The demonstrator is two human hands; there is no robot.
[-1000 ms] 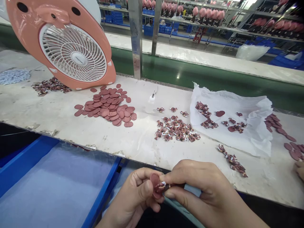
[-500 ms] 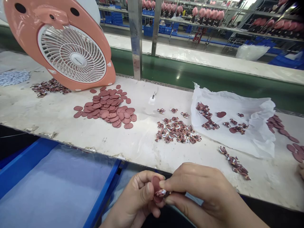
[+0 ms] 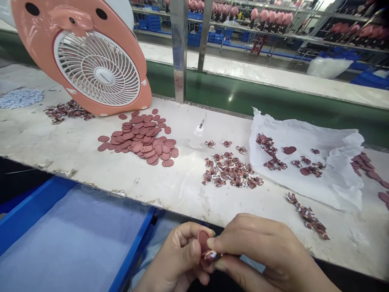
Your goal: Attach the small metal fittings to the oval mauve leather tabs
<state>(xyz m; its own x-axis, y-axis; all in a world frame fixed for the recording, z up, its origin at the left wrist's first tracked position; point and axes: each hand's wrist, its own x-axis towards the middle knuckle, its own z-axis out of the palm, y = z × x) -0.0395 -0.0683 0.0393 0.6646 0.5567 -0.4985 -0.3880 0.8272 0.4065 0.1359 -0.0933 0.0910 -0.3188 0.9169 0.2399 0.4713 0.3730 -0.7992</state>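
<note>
White bench [image 3: 91, 162] runs beyond both hands. Nearest, the left hand [image 3: 176, 259] curls up, fingers pinching a maroon disc [image 3: 203, 240]; the right hand [image 3: 261, 251] presses a small charm [image 3: 210, 255] against it. Farther off lie a charm pile [image 3: 232, 172], disc heap [image 3: 142, 140], pink fan [image 3: 91, 61].

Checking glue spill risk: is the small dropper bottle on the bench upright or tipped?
Upright. The small dropper bottle stands on its base on the workbench, nozzle pointing up, between the oval discs and the small figures.

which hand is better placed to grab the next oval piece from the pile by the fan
Probably left: the left hand sits nearer the pile of oval pieces, up-left on the table, while the right hand pinches the small decorated piece.
</note>
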